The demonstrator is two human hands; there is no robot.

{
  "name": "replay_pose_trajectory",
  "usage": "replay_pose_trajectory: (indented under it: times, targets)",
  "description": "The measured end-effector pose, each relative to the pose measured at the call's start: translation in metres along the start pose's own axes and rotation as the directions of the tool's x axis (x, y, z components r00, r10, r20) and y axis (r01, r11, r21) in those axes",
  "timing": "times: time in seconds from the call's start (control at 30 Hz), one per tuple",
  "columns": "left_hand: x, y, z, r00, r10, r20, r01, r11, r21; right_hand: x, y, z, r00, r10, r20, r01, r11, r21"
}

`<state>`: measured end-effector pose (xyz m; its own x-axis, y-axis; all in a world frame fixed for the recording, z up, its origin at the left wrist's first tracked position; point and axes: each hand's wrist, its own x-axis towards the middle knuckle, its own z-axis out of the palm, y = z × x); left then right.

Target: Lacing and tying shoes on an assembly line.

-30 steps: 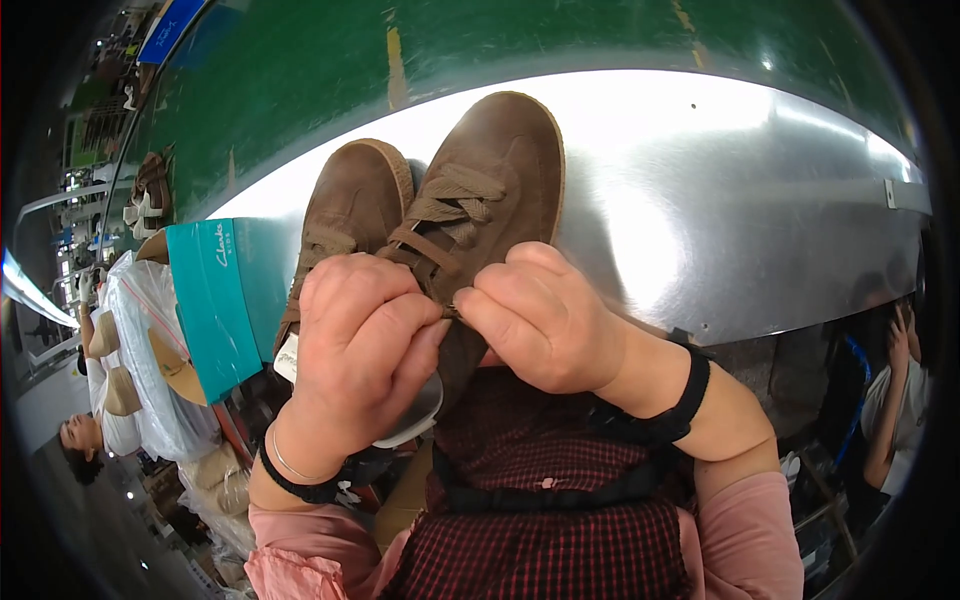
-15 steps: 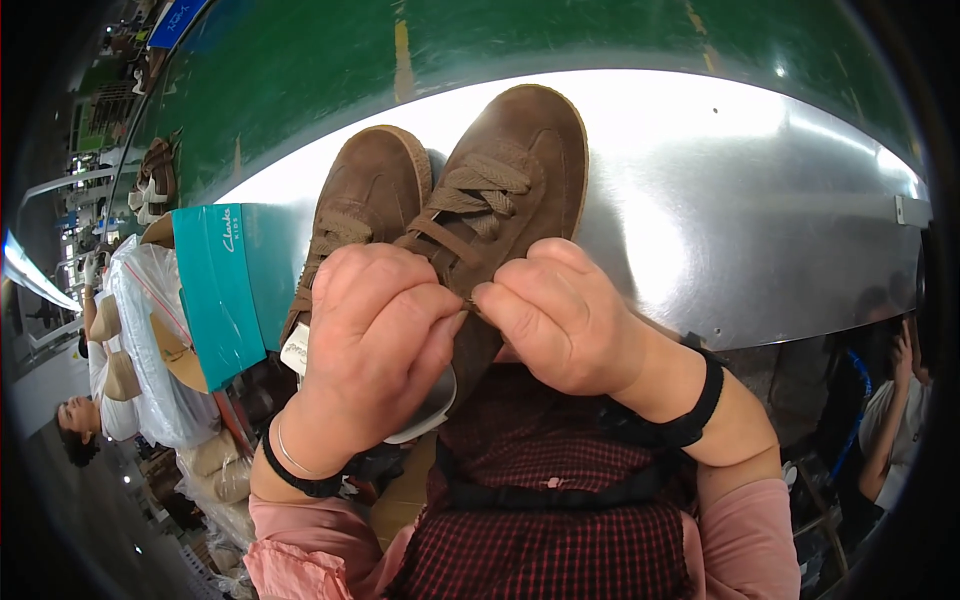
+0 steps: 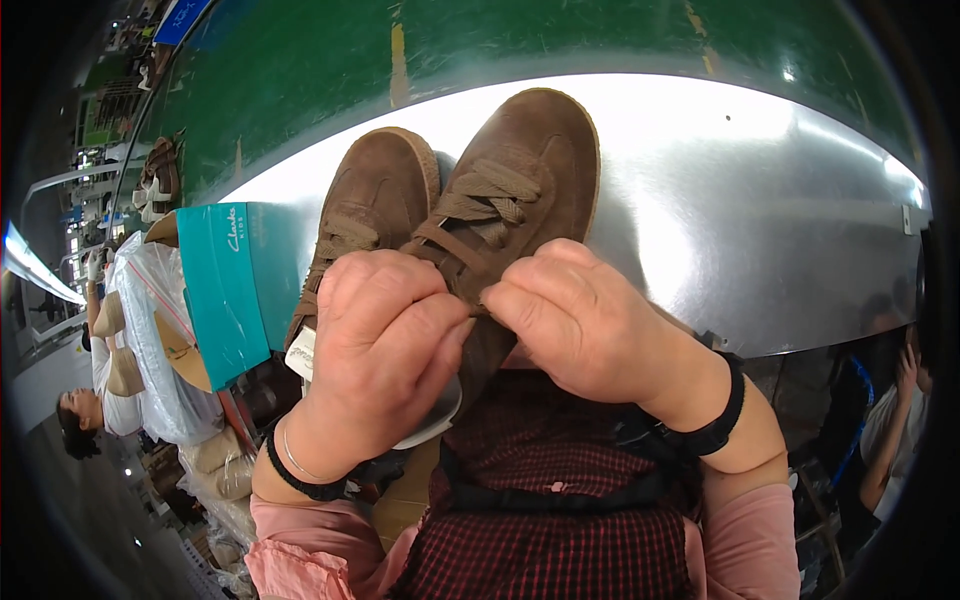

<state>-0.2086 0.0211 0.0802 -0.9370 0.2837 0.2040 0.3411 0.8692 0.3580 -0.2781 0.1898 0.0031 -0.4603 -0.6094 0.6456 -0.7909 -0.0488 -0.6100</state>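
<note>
A brown lace-up shoe [image 3: 548,132] points away from me on the shiny metal tabletop [image 3: 790,230]. Its flat brown lace [image 3: 492,192] criss-crosses the tongue. My left hand [image 3: 385,335] and my right hand [image 3: 578,318] meet over the ankle end of this shoe. Both are closed, with thumbs and fingers pinched on the lace between them; the pinched ends are mostly hidden. Close by on the left rests a matching brown shoe [image 3: 383,175], partly behind my left hand. A white tag [image 3: 300,352] shows beside my left wrist.
A teal shoebox [image 3: 222,290] stands at the table's left. Beyond it are clear plastic wrapping [image 3: 150,345] and beige shoe-shaped pieces [image 3: 123,372]. A green surface [image 3: 560,40] runs past the table's far edge. Other people appear at far left [image 3: 115,405] and far right [image 3: 890,430].
The shoes have shifted slightly right in the view. My right hand has moved a little right and turned slightly; both hands keep their pinch on the lace.
</note>
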Motion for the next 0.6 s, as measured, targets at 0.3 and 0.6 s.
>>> replay_pose_trajectory:
  times: [0.3,0.6]
  targets:
    - [0.005,0.005,0.003,0.999,-0.052,-0.015,0.052,0.999,0.01,0.01,0.002,-0.016,0.965,0.116,0.236,-0.141,0.986,0.091]
    - [0.01,0.002,0.002,1.0,-0.027,0.009,0.027,0.999,0.023,0.029,0.016,-0.036,0.837,0.164,0.523,-0.333,0.91,0.248]
